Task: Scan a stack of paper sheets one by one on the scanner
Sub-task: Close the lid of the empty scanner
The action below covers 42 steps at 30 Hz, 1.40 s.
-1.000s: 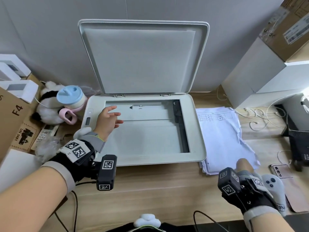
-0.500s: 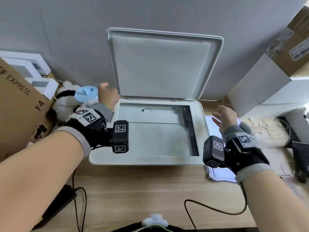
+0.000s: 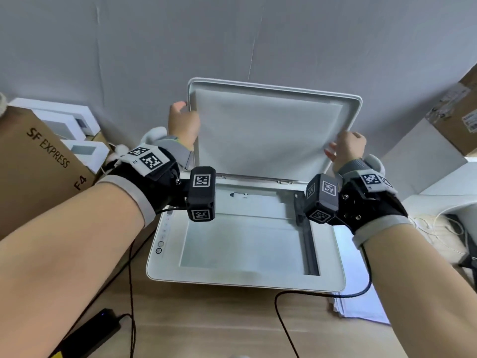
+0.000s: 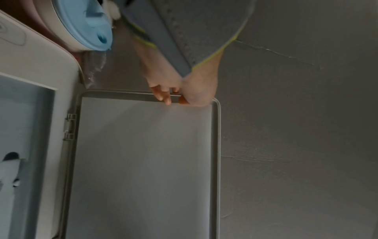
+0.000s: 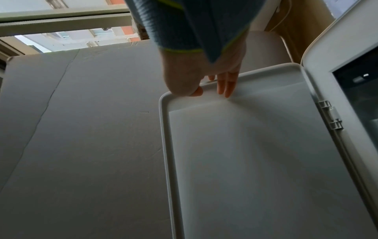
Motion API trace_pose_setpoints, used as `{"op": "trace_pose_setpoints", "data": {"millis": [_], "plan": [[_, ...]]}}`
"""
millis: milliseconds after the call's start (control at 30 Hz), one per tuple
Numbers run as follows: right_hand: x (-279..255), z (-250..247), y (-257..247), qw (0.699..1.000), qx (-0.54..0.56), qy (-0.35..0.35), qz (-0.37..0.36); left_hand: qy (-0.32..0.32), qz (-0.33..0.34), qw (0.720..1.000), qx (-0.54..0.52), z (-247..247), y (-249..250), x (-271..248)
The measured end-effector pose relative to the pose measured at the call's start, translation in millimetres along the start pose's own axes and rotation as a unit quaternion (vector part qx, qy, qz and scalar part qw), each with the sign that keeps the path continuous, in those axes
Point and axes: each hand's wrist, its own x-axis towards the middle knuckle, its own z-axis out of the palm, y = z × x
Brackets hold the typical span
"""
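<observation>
The white scanner (image 3: 245, 282) stands on the wooden table with its lid (image 3: 265, 130) raised against the wall. My left hand (image 3: 180, 117) grips the lid's left edge near the top corner; in the left wrist view the fingers (image 4: 165, 97) and thumb pinch the lid (image 4: 143, 161) at its rim. My right hand (image 3: 346, 148) holds the lid's right edge; in the right wrist view, thumb and fingers (image 5: 225, 87) clasp the lid (image 5: 245, 161) at its rim. The glass (image 3: 240, 241) looks pale; I cannot tell whether a sheet lies on it. The paper stack (image 3: 361, 306) lies right of the scanner, partly hidden by my right forearm.
A brown cardboard box (image 3: 38, 171) and white boxes (image 3: 64, 120) crowd the left side. A blue-lidded cup (image 4: 81, 24) stands by the scanner's left rear corner. White and brown boxes (image 3: 426, 156) stand at the right. A black adapter (image 3: 87, 334) and cables (image 3: 284, 319) lie on the near table.
My left hand rose from the scanner glass and my right hand from the paper stack. Both now hold the side edges of the raised lid.
</observation>
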Motion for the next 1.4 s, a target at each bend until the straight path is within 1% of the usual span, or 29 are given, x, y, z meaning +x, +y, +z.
{"op": "trace_pose_setpoints", "data": {"millis": [67,100,167,233,300,400,500,567,633,700,767,833,900,967,1067,1267,1367,1400], "plan": [[-3.7,-4.8,-3.0,0.999,0.007,-0.031,-0.016,0.021,-0.015,1.000,-0.014,-5.0,-0.7,2.0],[-7.1,-9.9,-2.8,0.999,0.021,-0.038,-0.017,0.034,-0.038,0.998,-0.034,-9.9,-0.6,0.1],[-13.1,-23.0,-0.6,0.998,0.059,-0.036,0.004,0.057,-0.091,0.991,-0.085,-21.5,-0.4,-4.6],[-19.3,-42.0,5.5,0.995,0.078,-0.053,0.036,0.058,-0.142,0.980,-0.129,-35.6,-4.5,-10.1],[-24.1,-62.6,14.7,0.989,0.097,-0.087,0.064,0.025,-0.196,0.972,-0.131,-50.7,-11.5,-18.3],[-31.7,-94.6,30.5,0.976,0.123,-0.148,0.099,-0.046,-0.241,0.967,-0.073,-67.9,-25.6,-37.5],[-45.7,-119.9,44.7,0.965,0.070,-0.204,0.147,-0.083,-0.262,0.961,-0.024,-77.4,-47.9,-48.5],[-52.0,-131.3,55.8,0.965,0.010,-0.211,0.153,-0.103,-0.298,0.948,-0.028,-81.7,-62.7,-57.5],[-53.7,-138.6,68.1,0.968,-0.034,-0.195,0.151,-0.095,-0.321,0.942,0.000,-85.5,-75.9,-65.2],[-56.5,-142.7,79.6,0.967,-0.054,-0.181,0.168,-0.092,-0.318,0.943,0.029,-85.5,-87.2,-73.0],[-61.8,-143.9,87.5,0.963,-0.085,-0.183,0.177,-0.107,-0.304,0.946,0.022,-80.0,-96.1,-79.4],[-67.0,-142.5,92.6,0.963,-0.114,-0.179,0.165,-0.126,-0.303,0.943,0.047,-73.7,-100.3,-86.8],[-70.6,-139.4,95.7,0.960,-0.151,-0.176,0.154,-0.121,-0.293,0.946,0.065,-66.9,-104.4,-91.4],[-72.6,-137.3,98.0,0.954,-0.185,-0.180,0.153,-0.113,-0.266,0.953,0.088,-62.6,-115.3,-88.5],[-73.3,-135.1,103.1,0.947,-0.222,-0.175,0.154,-0.120,-0.242,0.954,0.133,-58.1,-130.1,-87.1],[-77.9,-128.1,104.1,0.950,-0.254,-0.148,0.106,-0.125,-0.190,0.954,0.194,-56.3,-128.1,-104.3],[-82.1,-128.0,105.7,0.946,-0.237,-0.180,0.127,-0.130,-0.150,0.952,0.234,-56.5,-133.5,-104.5],[-82.7,-129.3,109.5,0.943,-0.242,-0.186,0.136,-0.138,-0.160,0.950,0.231,-56.2,-134.4,-107.0]]}}
